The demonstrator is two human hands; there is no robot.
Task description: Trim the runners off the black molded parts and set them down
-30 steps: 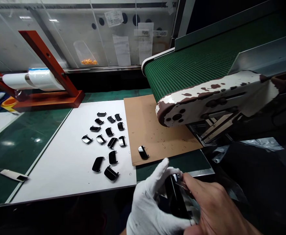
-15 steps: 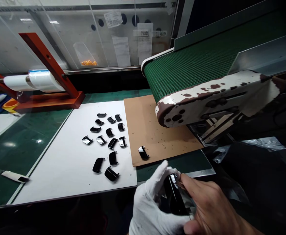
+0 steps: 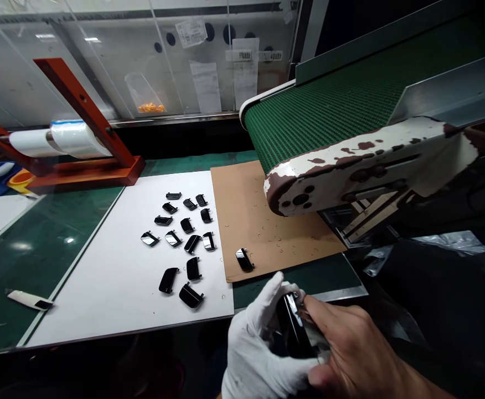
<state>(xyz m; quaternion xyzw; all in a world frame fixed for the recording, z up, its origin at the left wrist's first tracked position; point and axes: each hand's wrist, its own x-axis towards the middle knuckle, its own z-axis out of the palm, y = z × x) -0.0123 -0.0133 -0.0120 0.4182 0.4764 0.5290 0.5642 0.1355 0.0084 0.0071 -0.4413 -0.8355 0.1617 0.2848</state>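
My left hand [image 3: 254,354], in a white glove, is closed around a glossy black plastic part [image 3: 294,327]. The part is tilted, its long side running down towards me. My right hand [image 3: 350,343] is bare, with fingers and thumb curled in against the part's right side. Something small and partly hidden sits between those fingers; I cannot make out what. Beyond my hands, one similar black part [image 3: 244,260] lies on the brown cardboard sheet [image 3: 246,194]. Several more black parts [image 3: 192,244] are spread over the white sheet [image 3: 113,266] to the left.
Above the cardboard juts the end of a green conveyor belt [image 3: 309,122] with a chipped white frame. At the back left stands an orange holder [image 3: 88,173] with rolls of film [image 3: 78,138]. A white-handled tool [image 3: 29,300] lies on the green table at left. Small dark shavings dot the cardboard.
The view has shifted very slightly. Both hands keep almost the same pose around the black part, which has tilted a little; the parts on the table have not moved.
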